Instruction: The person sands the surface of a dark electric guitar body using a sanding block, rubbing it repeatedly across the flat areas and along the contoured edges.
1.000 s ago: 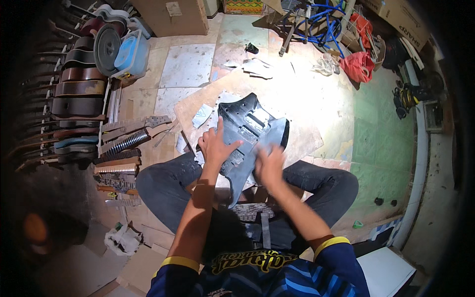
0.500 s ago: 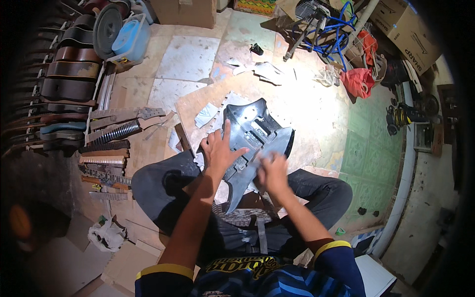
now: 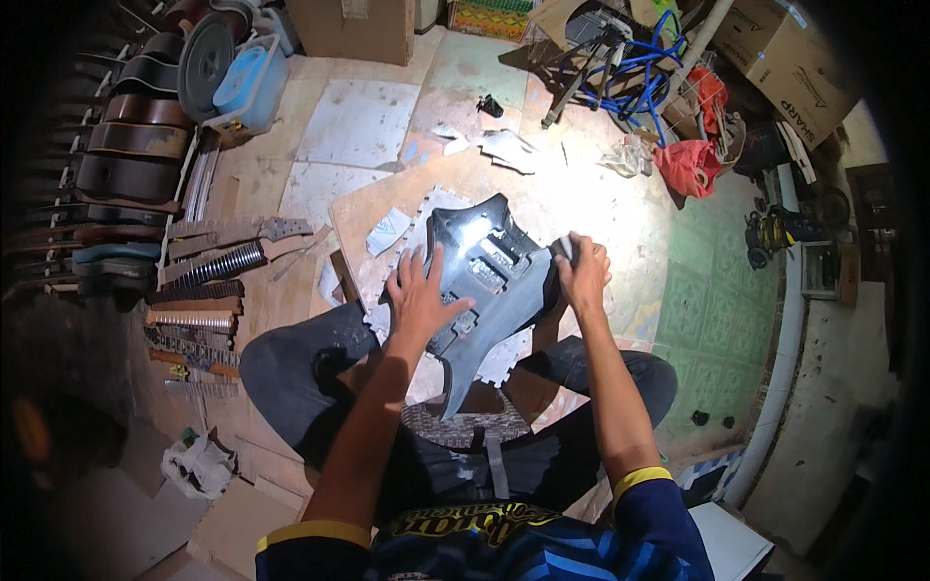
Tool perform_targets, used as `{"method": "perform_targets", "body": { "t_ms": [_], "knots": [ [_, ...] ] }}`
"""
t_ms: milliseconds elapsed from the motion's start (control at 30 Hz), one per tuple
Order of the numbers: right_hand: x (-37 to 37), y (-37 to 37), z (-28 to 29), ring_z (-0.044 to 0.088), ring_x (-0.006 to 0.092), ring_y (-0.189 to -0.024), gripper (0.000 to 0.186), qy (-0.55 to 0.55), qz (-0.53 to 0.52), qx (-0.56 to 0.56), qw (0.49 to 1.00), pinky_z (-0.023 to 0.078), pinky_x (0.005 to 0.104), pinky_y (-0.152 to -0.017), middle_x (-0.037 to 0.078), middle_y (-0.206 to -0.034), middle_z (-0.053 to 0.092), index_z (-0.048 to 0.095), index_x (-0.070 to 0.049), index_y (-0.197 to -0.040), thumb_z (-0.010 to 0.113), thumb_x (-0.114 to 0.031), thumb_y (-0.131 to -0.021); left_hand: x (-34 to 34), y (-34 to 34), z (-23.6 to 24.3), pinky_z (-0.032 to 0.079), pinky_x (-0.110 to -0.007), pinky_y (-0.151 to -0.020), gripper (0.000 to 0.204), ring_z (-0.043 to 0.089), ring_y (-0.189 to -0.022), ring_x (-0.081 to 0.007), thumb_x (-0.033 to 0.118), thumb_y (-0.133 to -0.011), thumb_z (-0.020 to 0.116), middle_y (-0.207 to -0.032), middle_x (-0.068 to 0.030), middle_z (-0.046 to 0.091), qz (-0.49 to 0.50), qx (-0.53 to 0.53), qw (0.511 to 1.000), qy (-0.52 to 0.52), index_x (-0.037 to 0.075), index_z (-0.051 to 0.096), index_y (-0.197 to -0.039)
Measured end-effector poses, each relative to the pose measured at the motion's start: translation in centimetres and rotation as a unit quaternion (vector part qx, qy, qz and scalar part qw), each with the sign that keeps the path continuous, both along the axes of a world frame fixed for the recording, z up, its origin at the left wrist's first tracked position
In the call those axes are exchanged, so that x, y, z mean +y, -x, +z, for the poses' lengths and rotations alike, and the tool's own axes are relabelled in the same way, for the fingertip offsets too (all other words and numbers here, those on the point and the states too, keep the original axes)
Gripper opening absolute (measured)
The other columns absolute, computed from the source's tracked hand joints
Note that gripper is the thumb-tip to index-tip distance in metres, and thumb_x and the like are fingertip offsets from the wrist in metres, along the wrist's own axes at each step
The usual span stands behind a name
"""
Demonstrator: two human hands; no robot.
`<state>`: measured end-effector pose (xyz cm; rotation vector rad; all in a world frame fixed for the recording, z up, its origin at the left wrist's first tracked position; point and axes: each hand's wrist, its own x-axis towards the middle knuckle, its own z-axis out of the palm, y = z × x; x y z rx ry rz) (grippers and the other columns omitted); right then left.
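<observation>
Head view: my left hand (image 3: 417,298) lies spread on the dark guitar body (image 3: 492,315) atop the pale mat (image 3: 507,362), my right hand (image 3: 584,274) pinches a small piece (image 3: 567,246) at the body's edge, and too light a left press could let the body swivel

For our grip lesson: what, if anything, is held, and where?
Right hand pinches a small pale piece, its gripped part hidden; left hand lies across the left edge of the guitar body.

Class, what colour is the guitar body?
The guitar body is black with dull grey areas; the head view shows it best.
</observation>
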<state>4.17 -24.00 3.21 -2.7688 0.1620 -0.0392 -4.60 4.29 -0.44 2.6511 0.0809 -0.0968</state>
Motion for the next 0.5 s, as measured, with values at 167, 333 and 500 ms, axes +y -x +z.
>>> {"method": "perform_targets", "body": {
  "t_ms": [167, 333, 500],
  "knots": [
    [-1.0, -3.0, -1.6, 0.058, 0.0335, -0.123, 0.053, -0.261, 0.063, -0.032, 0.963, 0.045, 0.0412, -0.106, 0.021, -0.129, 0.062, 0.056, 0.0, -0.132, 0.077, -0.011, -0.085, -2.1, 4.7, 1.5, 0.019, -0.062, -0.117, 0.133, 0.023, -0.147, -0.0508, 0.058, -0.065, 0.089, -0.159, -0.0366, 0.022, 0.243, 0.051, 0.969, -0.004, -0.001, 0.018, -0.16],
    [-0.3, -0.6, -1.5, 0.057, 0.0372, -0.123, 0.056, -0.192, 0.131, 0.013, 0.972, 0.044, 0.0426, -0.107, 0.022, -0.129, 0.061, 0.054, -0.002, -0.135, 0.078, -0.013, -0.086, -0.7, 3.8, 0.7, 0.027, -0.057, -0.116, 0.13, 0.033, -0.145, -0.0487, 0.048, -0.069, 0.089, -0.155, -0.0385, 0.03, 0.218, 0.046, 0.972, 0.073, -0.005, 0.013, -0.16],
    [-0.5, 7.0, -2.2, 0.054, 0.0413, -0.124, 0.056, -0.202, 0.033, -0.022, 0.979, 0.042, 0.0451, -0.108, 0.025, -0.133, 0.058, 0.052, 0.001, -0.136, 0.077, -0.018, -0.088, 1.0, 0.2, -0.6, 0.035, -0.05, -0.114, 0.104, 0.041, -0.143, -0.0455, 0.035, -0.079, 0.082, -0.151, -0.0365, 0.041, 0.132, -0.019, 0.988, 0.082, -0.004, 0.026, -0.158]
  ]
}}
